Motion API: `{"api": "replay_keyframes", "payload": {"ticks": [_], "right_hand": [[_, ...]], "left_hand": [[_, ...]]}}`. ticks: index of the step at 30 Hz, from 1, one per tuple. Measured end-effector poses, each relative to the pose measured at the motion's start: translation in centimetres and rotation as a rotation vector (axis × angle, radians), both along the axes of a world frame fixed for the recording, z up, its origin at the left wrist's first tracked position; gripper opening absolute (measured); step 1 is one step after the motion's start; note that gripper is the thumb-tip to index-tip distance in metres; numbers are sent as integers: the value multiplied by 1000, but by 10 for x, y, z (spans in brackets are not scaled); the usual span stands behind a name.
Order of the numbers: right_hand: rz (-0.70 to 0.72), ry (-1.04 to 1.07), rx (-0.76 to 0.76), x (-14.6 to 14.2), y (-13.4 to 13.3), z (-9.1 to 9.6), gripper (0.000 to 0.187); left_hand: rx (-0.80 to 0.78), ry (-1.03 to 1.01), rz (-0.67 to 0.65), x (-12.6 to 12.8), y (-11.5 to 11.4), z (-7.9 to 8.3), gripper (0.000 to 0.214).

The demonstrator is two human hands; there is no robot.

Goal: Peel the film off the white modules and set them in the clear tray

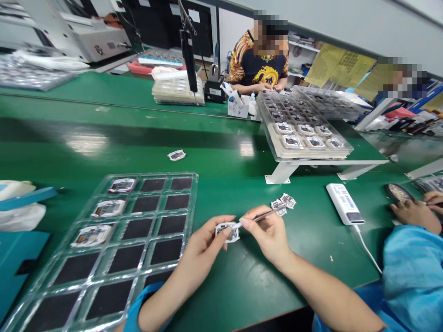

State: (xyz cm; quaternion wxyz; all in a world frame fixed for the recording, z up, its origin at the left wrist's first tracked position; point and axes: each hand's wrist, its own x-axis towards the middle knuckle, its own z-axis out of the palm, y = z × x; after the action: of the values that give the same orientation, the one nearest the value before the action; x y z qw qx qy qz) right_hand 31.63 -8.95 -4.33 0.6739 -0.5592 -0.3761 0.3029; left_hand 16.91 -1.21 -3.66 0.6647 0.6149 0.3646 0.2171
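The left hand grips a small module, long side crosswise; the right hand pinches tweezers, tip on the module's upper edge

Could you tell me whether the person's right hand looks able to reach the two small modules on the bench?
Probably yes: the right hand, holding tweezers, lies close beside the two small modules, with nothing in between.

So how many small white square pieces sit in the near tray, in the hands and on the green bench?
Small white square pieces in the clear plastic tray: 3
In the left hand: 1
Loose on the green bench: 3
Total: 7
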Motion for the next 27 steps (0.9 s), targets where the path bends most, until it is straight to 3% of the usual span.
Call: {"api": "replay_keyframes", "payload": {"ticks": [10,15,21,27], "right_hand": [[3,-98,48,-5,-4,2,7],[-37,-229,82,-1,-5,4,4],[30,-119,71,1,-2,0,5],[85,-40,-35,1,0,-2,11]], "left_hand": [[-10,-11,31,3,-2,-5,36],[-123,-35,26,1,-1,-6,37],[-172,-78,23,-2,-4,-6,40],[-109,-38,-12,-1,-5,1,34]]}}
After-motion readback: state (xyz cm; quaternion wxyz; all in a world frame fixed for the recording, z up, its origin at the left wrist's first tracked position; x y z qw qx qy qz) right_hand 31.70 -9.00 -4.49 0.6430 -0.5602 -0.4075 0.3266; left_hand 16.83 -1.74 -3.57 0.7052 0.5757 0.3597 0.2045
